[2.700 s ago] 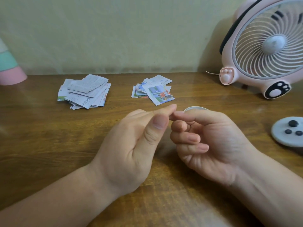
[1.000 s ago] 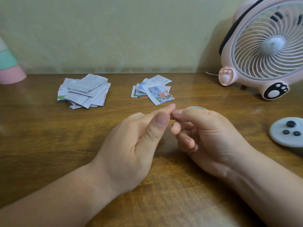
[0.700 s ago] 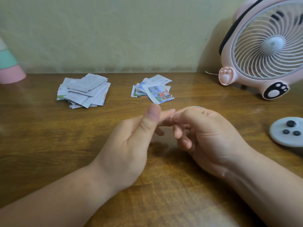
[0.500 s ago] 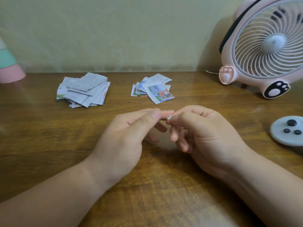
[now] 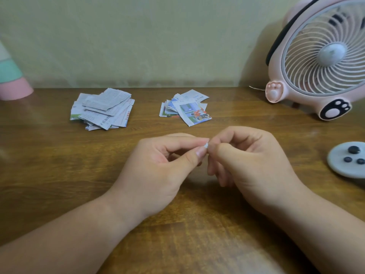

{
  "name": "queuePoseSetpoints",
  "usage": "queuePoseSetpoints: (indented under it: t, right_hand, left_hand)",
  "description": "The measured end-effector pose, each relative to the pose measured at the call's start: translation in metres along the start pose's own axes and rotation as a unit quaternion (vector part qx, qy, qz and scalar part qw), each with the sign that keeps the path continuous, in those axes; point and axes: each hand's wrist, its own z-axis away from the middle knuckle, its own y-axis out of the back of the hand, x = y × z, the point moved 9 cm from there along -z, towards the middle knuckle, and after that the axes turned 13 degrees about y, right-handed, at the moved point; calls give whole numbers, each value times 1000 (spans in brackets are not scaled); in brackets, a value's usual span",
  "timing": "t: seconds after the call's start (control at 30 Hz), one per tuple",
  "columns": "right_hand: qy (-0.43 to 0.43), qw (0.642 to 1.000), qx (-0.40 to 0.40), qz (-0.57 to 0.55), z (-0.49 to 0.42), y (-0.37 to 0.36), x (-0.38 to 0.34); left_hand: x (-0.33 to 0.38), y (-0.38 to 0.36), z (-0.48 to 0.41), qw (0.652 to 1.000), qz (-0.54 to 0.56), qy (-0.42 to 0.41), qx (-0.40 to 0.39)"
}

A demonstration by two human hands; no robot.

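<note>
My left hand and my right hand meet above the middle of the wooden table. Between their fingertips sits a tiny white bit, probably paper, pinched by thumb and forefinger of both hands. Most of it is hidden by the fingers. Two piles of cut paper lie farther back: a mostly black-and-white printed pile on the left and a colourful pile nearer the centre.
A pink desk fan with paw-shaped feet stands at the back right. A round grey dish with three small dark beads lies at the right edge. A pink and green object is at the far left by the wall.
Both hands have turned palm-down and lowered a little. The left thumb came down from upright onto the forefinger, and a small white bit now shows between the fingertips.
</note>
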Motion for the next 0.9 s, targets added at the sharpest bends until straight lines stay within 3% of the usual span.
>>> queuePoseSetpoints:
  t: [0.3,0.6,0.9]
  right_hand:
    - [5,1000,22,6,-1,5,1]
    - [-93,986,-6,-135,3,-8,15]
    - [-113,980,6,-162,6,-11,17]
  left_hand:
    - [2,0,1,1000,-22,-2,13]
    - [5,5,5,998,-50,-20,43]
    - [13,6,9,992,-82,-67,61]
